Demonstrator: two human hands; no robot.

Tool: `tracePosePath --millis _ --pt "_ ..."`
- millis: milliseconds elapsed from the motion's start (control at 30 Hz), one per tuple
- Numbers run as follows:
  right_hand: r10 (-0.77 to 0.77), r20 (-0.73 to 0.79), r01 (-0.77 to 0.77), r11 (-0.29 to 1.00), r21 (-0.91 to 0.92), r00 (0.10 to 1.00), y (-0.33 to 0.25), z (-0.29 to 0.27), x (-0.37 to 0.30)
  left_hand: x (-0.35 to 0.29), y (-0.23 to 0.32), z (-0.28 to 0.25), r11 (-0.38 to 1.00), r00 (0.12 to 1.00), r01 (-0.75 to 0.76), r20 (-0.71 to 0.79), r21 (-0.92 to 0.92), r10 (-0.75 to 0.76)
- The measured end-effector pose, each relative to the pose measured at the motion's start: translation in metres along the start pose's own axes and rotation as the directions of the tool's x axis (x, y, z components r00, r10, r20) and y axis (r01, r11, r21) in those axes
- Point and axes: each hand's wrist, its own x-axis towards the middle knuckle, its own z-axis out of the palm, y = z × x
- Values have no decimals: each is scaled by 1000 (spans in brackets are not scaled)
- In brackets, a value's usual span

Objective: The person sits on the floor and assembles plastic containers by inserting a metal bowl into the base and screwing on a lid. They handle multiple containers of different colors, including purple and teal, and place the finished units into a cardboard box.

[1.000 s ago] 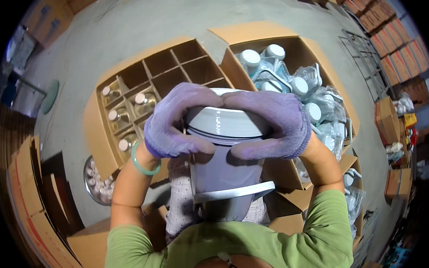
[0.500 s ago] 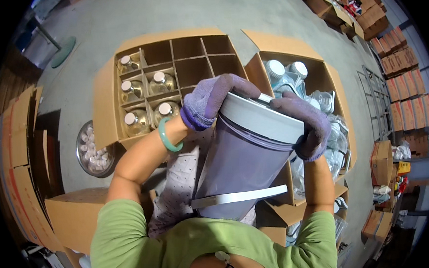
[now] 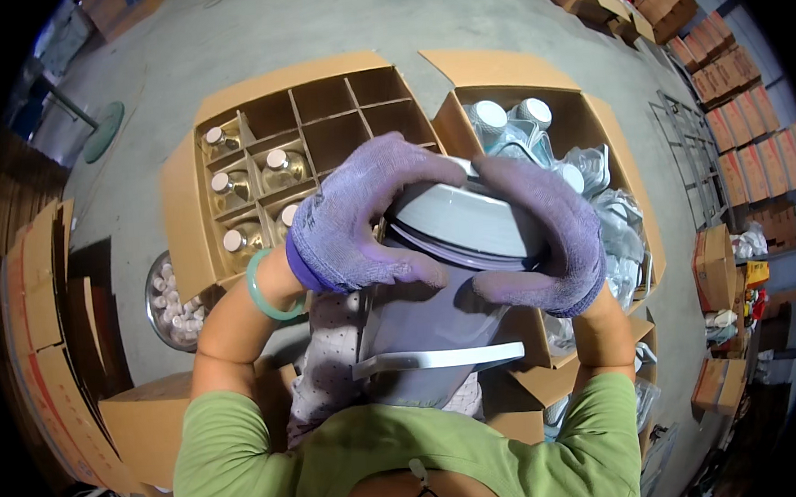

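A tall grey-purple plastic bucket (image 3: pixel 424 324) leans against my body, tilted with its top away from me. A pale grey lid (image 3: pixel 468 218) covers its top. My left hand (image 3: pixel 369 218), in a purple knit glove, grips the lid's left side, thumb on the near side below the rim. From the right, my gloved right hand (image 3: pixel 550 227) clasps the lid the same way, its thumb pointing toward the left one. Both sets of fingertips meet near the lid's far edge. A white carry handle (image 3: pixel 440 360) hangs across the bucket's lower part.
Beyond the bucket, a divided carton (image 3: pixel 179 201) holds several clear bottles with pale caps. Right of it, an open carton (image 3: pixel 633 178) contains plastic-wrapped containers with white lids. A metal bowl of white caps (image 3: pixel 174 305) sits on the floor at left. Stacked cartons (image 3: pixel 742 113) line the right.
Both hands have shifted from the lid's top edge to its sides, with thumbs now on the near side. The lid has tipped, its near rim more visible. The view has shifted slightly.
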Motion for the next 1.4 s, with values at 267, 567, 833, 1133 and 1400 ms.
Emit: tracePosePath --millis 267,567,833,1133,1400 --pt "81 38 -85 987 134 996 3 10 -5 -14 -6 8 997 996 82 -38 6 -82" --pt "-34 29 25 961 277 999 18 7 -10 -15 -2 13 999 998 32 -59 19 -31" --pt "216 -218 -69 842 534 952 57 44 -38 -12 -40 28 996 975 -86 -208 -23 79" --pt "-10 -120 58 915 398 993 44 2 -18 -21 -49 16 923 959 50 -239 -382 -151" --pt "-35 -238 133 903 408 971 82 47 -53 -27 32 39 960 893 273 -387 59 -230"
